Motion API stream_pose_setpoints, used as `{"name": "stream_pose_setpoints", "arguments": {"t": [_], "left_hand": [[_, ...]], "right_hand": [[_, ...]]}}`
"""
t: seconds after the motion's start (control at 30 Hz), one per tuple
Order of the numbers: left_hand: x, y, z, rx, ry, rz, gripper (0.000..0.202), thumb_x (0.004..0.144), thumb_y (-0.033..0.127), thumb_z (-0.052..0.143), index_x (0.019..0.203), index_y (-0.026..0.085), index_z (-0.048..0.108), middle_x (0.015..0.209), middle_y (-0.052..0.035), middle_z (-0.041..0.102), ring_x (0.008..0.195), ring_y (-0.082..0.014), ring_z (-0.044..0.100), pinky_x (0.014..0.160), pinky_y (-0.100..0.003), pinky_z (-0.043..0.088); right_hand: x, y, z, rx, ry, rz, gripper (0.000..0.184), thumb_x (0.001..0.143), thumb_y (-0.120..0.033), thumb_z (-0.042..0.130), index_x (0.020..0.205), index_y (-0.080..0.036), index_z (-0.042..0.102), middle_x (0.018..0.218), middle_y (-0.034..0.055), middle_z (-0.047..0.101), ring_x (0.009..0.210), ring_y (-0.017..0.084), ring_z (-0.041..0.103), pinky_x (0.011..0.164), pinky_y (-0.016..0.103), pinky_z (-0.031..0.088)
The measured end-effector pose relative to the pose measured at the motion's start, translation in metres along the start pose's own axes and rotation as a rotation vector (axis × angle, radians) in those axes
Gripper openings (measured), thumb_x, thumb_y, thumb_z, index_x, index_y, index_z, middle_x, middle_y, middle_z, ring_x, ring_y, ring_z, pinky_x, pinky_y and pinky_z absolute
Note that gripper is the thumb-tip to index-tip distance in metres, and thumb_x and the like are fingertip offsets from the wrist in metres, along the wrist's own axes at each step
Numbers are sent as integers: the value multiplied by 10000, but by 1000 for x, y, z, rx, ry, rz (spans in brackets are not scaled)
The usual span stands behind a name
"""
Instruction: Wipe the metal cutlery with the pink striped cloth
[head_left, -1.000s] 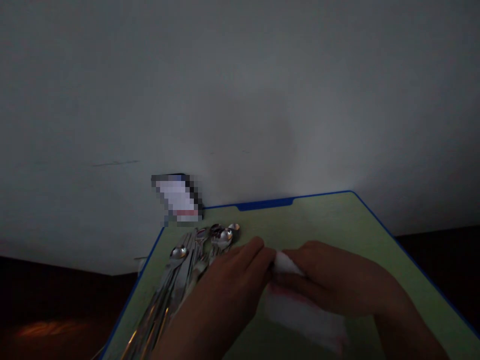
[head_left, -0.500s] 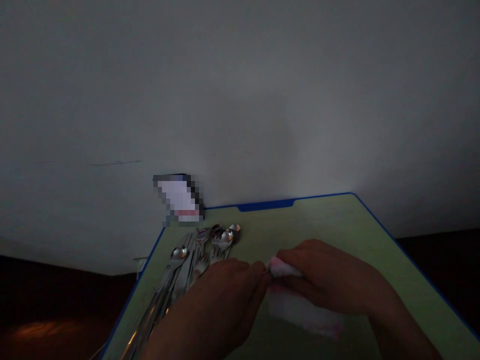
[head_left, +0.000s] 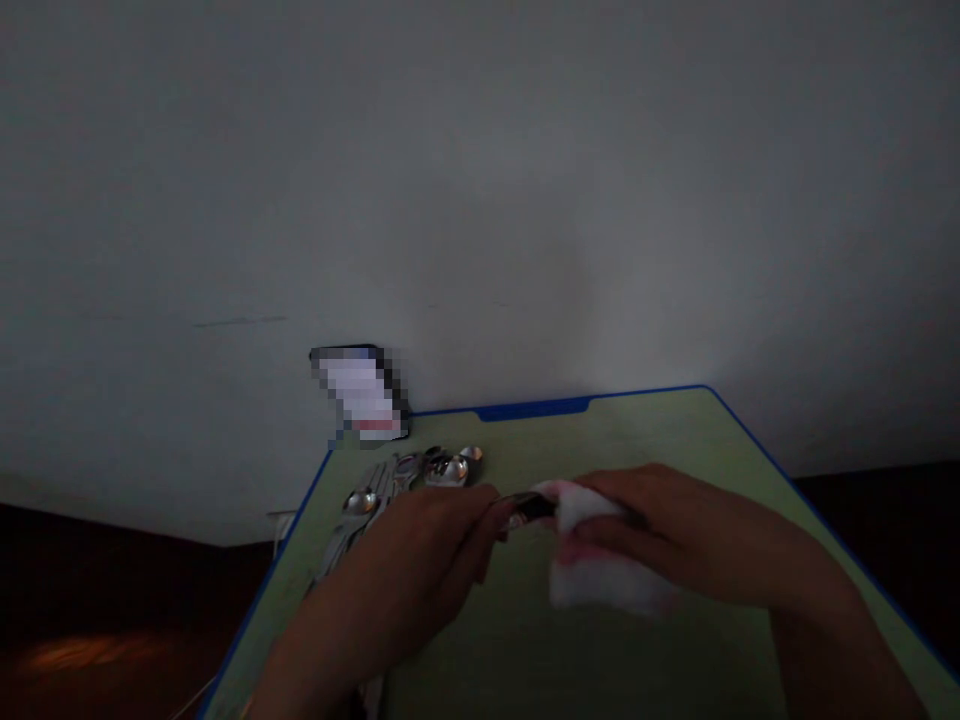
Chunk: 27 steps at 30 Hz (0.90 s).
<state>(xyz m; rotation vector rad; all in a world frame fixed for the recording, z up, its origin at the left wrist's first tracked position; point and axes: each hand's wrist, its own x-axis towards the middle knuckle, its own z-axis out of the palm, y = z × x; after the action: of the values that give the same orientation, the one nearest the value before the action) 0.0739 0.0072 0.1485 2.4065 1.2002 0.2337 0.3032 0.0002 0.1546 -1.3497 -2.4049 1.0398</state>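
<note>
My left hand (head_left: 442, 540) is closed on one end of a shiny metal piece of cutlery (head_left: 531, 506), held above the table. Whether it is a spoon or another kind I cannot tell. The fingers of my right hand (head_left: 667, 535) pinch a white and pink cloth (head_left: 611, 580) around the other end, which the cloth hides. A loose part of the cloth hangs below that hand. Beyond and to the left of my left hand lies a pile of metal spoons (head_left: 454, 470) and other cutlery, partly covered by my left hand and forearm.
The pale green table (head_left: 637, 425) has a blue edge and stands against a grey wall (head_left: 495, 200). At its far left corner a phone (head_left: 360, 395) with a blurred-out screen leans on the wall. Dark floor (head_left: 97, 600) shows on both sides.
My hands have moved apart and slightly up. More of the metal piece shows between them, and the cloth has shifted right with my right hand.
</note>
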Motion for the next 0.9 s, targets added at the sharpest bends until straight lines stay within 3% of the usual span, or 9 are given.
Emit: {"name": "stream_pose_setpoints", "arguments": {"t": [0.1,0.27,0.43,0.7,0.9], "left_hand": [[0,0,1,13,16,30,327,940,289,294,705,183,495,644,23,561,595,-115,513,566,-237,348],[-1,4,4,34,1,109,271,915,206,326,691,179,477,664,22,562,597,-106,506,574,-237,348],[0,7,5,45,-13,115,296,916,222,312,679,180,482,648,18,557,598,-115,510,582,-249,357],[1,9,12,130,-53,138,252,902,209,319,755,188,523,699,-10,578,631,-145,520,591,-266,385],[5,5,13,203,-22,48,308,919,232,290,733,182,530,671,-18,595,604,-158,546,573,-282,377]], "right_hand": [[7,-5,4,12,99,-19,289,925,-335,352,954,-175,591,938,48,640,829,160,556,744,274,387],[14,-15,20,-31,41,-26,332,929,-365,319,893,-176,589,861,45,646,752,152,561,683,272,383],[10,-16,22,-73,52,-20,310,870,-452,435,885,-187,595,850,38,641,772,165,559,669,273,369],[18,-11,29,-142,109,77,290,735,-453,619,795,-180,542,763,25,627,670,159,543,543,249,297],[18,-8,27,-178,204,148,398,724,-576,572,820,-190,562,735,33,629,657,172,553,530,257,288]]}}
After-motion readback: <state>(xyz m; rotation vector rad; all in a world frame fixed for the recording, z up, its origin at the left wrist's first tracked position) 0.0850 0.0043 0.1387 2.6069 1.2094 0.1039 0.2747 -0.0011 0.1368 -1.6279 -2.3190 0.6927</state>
